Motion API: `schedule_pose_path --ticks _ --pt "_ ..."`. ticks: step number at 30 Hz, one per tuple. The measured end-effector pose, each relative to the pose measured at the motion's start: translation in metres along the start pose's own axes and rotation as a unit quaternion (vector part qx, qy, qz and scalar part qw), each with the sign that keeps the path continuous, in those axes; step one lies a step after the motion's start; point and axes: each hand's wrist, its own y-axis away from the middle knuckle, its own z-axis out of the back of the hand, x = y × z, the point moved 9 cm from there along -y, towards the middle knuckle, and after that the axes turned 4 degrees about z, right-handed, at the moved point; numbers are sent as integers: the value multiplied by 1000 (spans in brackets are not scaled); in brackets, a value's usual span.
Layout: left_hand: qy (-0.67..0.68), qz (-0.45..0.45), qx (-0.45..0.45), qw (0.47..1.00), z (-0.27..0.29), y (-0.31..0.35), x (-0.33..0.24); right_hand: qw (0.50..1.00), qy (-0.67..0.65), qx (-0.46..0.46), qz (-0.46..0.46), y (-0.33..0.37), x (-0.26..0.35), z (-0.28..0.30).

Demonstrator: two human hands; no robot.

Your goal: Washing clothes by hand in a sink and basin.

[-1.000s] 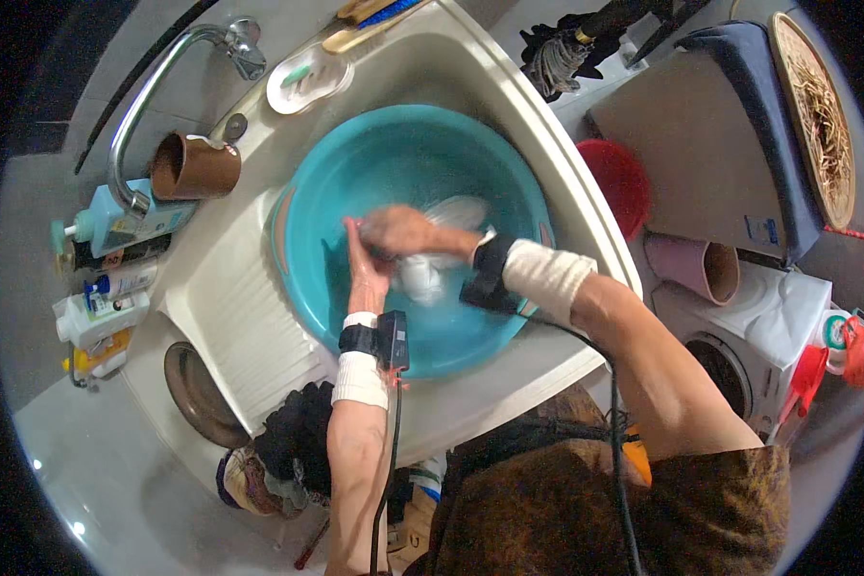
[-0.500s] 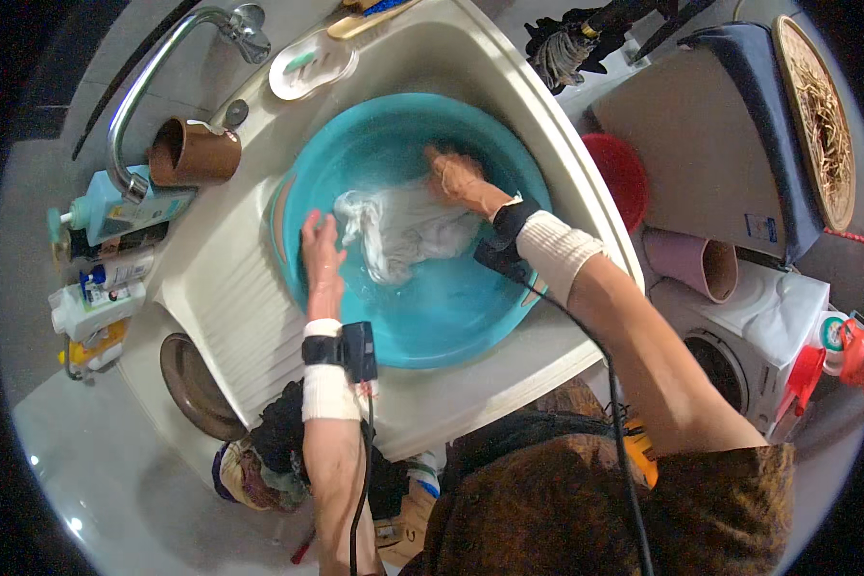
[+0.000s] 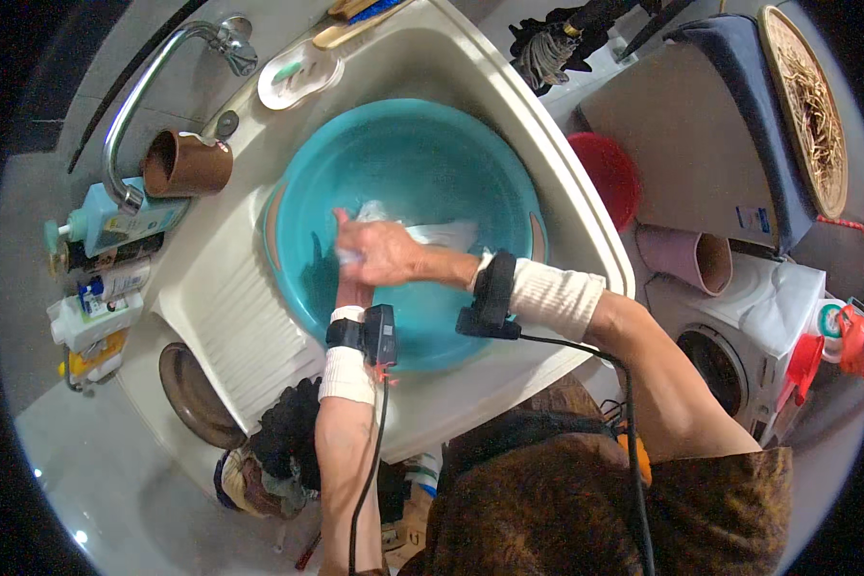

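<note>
A wide turquoise basin (image 3: 408, 357) of water holds a wet white cloth (image 3: 442, 234), which lies partly sunk and spread beyond my hands. My right hand (image 3: 386, 252) reaches across to the basin's left half, its fingers curled down over a pale bit of the cloth. Against it from below comes my left hand (image 3: 355, 291); the right hand covers most of it, so its fingers are hidden. Both wrists wear white cuffs with black straps and small cabled devices.
The basin stands in a cream sink with a ribbed washboard (image 3: 259, 355). A chrome faucet (image 3: 130, 115), a brown cup (image 3: 187, 165) and several bottles line the left. A soap dish (image 3: 298, 77) and brush sit at the back. A red bucket (image 3: 605, 180) stands right.
My right hand has swung left and nearer, meeting my left hand. Most of the white cloth, widely visible before, is now behind the hands or under water. The view has shifted slightly.
</note>
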Motion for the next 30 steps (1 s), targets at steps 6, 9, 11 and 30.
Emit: schedule_pose_path --ticks 6,9,11,30 --pt "-66 -14 -453 889 -6 -9 -12 966 224 -31 121 -25 2 60" --pt "-273 -44 -446 852 -62 -2 -85 956 278 -48 80 -52 4 105" --pt "-335 -48 -438 833 -92 0 -114 958 272 -50 78 -55 25 139" --pt "-771 246 -278 518 -12 39 -19 947 179 237 -126 47 -149 46"
